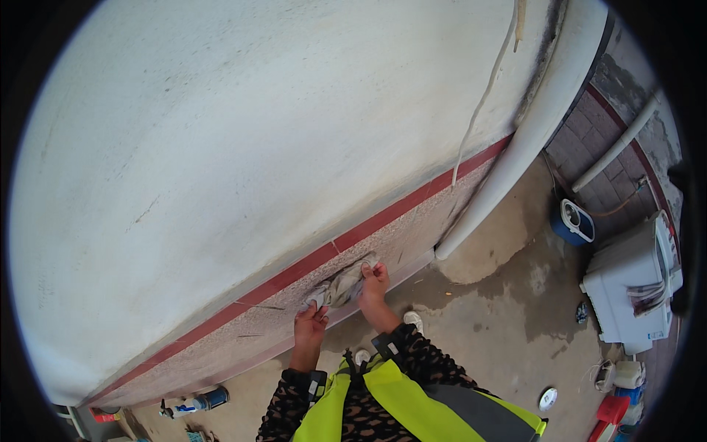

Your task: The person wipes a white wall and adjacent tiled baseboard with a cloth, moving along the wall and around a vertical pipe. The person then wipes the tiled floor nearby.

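Note:
A crumpled grey cloth point(343, 285) hangs between my two hands, in front of the speckled lower wall point(265, 326). My left hand point(311, 326) pinches its lower left end between thumb and fingers. At the upper right end, my right hand point(375, 279) grips the cloth the same way. Whether the cloth touches the wall cannot be made out. Just above it runs a red tile band point(298, 274), with white plaster point(221, 182) over that.
A white pipe point(497, 182) comes down to the floor on the right. Beyond it are a blue mop bucket point(574, 224), a white washing machine point(621, 293) and a red dustpan point(612, 410). A round white lid point(548, 399) lies on the concrete floor point(486, 353), which has damp patches.

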Demonstrator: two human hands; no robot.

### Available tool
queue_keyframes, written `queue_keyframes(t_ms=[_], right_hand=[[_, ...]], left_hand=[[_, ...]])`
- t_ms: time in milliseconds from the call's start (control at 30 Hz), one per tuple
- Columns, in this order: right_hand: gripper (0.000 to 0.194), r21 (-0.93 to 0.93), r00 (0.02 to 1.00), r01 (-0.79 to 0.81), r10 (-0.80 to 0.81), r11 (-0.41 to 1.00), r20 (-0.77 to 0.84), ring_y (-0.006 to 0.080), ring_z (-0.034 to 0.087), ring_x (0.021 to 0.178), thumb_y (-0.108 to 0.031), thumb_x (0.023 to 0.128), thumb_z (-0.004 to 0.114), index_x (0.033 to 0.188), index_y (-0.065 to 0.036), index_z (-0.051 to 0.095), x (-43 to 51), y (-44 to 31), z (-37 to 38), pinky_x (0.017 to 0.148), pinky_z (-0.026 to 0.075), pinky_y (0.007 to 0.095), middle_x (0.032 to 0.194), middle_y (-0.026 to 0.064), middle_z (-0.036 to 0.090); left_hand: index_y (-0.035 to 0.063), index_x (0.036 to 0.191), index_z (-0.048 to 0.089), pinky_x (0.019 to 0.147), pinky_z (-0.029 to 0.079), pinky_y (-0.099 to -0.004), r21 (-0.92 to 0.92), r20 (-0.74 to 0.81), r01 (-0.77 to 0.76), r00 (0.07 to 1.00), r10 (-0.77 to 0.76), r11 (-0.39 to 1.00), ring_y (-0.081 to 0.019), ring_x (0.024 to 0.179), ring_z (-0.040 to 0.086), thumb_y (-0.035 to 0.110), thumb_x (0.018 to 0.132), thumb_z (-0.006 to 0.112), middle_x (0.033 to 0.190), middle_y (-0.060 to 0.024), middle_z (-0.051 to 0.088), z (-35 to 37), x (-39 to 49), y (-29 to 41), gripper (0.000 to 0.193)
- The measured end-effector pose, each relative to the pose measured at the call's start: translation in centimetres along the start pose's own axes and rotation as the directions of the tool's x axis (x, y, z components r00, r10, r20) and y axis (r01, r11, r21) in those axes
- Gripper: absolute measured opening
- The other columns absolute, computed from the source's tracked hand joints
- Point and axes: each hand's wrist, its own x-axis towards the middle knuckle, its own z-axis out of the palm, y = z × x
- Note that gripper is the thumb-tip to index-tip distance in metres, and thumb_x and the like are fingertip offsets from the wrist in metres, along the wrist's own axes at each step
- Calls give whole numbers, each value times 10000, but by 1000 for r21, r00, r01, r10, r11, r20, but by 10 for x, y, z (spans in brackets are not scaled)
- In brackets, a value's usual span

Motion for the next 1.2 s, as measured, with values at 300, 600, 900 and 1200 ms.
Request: queue_keyframes(t_ms=[300,600,900,1200], right_hand=[[206,-58,998,-29,26,998,-49,56,374,585,17,788,572,721,-117,430,118,-45,-39,550,332,221,652,-56,413],[209,-59,996,-82,83,995,22,45,361,599,16,793,565,715,-108,415,128,-96,-25,560,314,211,666,-60,407],[184,-51,986,100,-92,994,138,38,352,607,9,802,560,768,-93,411,63,-128,31,544,322,197,686,-51,381],[137,-65,943,93,-67,994,327,30,375,628,-42,824,581,811,-97,456,33,-106,28,577,328,195,701,-63,423]], left_hand=[[88,922,561,522,441,-293,31,-79,89,993,-86,996,-170,695,617,133,825,593,761,-23,597,91,73,-82,112],[102,914,562,562,427,-298,-95,-83,105,990,-113,990,-176,667,572,118,821,578,722,-28,570,142,61,-94,95],[115,868,570,549,428,-299,-228,95,-69,991,93,971,-186,625,568,66,783,622,745,-14,590,142,2,-26,111],[137,914,560,554,448,-328,-71,97,-231,967,237,970,-207,662,589,83,774,619,859,-20,618,86,-5,-28,161]])
